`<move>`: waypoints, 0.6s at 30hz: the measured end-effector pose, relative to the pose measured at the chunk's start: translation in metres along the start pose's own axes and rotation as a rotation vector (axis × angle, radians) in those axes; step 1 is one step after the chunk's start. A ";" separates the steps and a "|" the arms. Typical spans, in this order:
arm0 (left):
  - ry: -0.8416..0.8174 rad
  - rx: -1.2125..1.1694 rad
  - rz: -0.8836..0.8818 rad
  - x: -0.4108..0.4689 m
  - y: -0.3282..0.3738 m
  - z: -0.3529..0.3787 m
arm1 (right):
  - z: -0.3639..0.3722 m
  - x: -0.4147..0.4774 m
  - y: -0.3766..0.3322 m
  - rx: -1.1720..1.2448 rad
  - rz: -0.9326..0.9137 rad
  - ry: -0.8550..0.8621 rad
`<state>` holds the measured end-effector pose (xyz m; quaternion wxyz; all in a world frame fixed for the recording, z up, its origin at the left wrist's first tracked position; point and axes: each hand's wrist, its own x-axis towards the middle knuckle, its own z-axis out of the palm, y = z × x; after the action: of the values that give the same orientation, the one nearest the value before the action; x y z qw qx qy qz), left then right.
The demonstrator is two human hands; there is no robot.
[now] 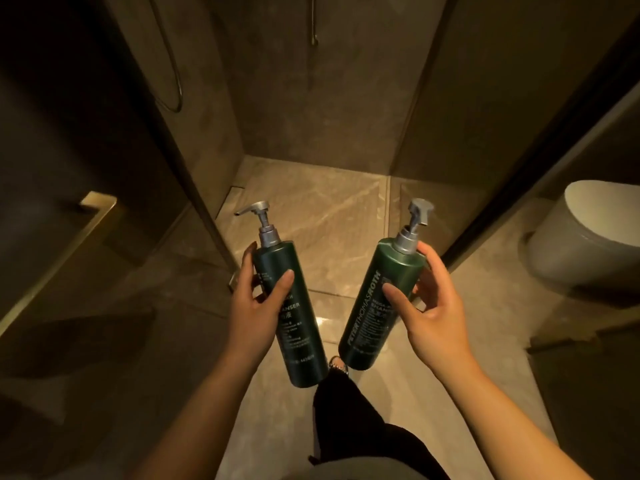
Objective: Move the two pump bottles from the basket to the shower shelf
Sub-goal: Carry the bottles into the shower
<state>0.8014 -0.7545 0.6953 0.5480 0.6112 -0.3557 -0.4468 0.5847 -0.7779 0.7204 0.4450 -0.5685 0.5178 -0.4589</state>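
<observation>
Both of my arms reach out low in front of me, and each hand has one bottle. My left hand (258,299) is wrapped around the upper part of the darker green pump bottle (289,313), with the thumb across the front and the fingers behind. My right hand (429,306) is curled around the lighter green pump bottle (382,303) the same way, thumb on the label and fingers around the far side near the top.

I hold them high up, close to the pumps, so I think they will not slip or swing much. The bottoms lean in toward each other and are near but do not touch. The gray pump heads (417,211) point up and away from me, so nothing gets pressed by mistake.

Both bottles are in the air above the shiny floor (332,216), right at the open shower. So they are out of the basket, which I cannot see. I cannot see a shelf for sure either. A toilet (588,244) sits off to my right, and a hose (173,64) hangs on the shower wall.
</observation>
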 end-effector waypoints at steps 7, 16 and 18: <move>-0.087 0.146 0.116 0.127 0.032 0.051 | -0.009 0.134 0.005 0.075 0.003 0.018; 0.036 0.109 0.102 0.252 0.049 0.031 | 0.026 0.262 0.012 0.112 0.035 -0.051; 0.064 0.103 0.096 0.285 0.047 0.028 | 0.041 0.290 0.016 0.110 0.056 -0.069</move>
<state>0.8768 -1.0343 0.6975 0.5477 0.6348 -0.3894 -0.3813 0.6342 -1.0666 0.7148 0.5060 -0.5439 0.4917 -0.4542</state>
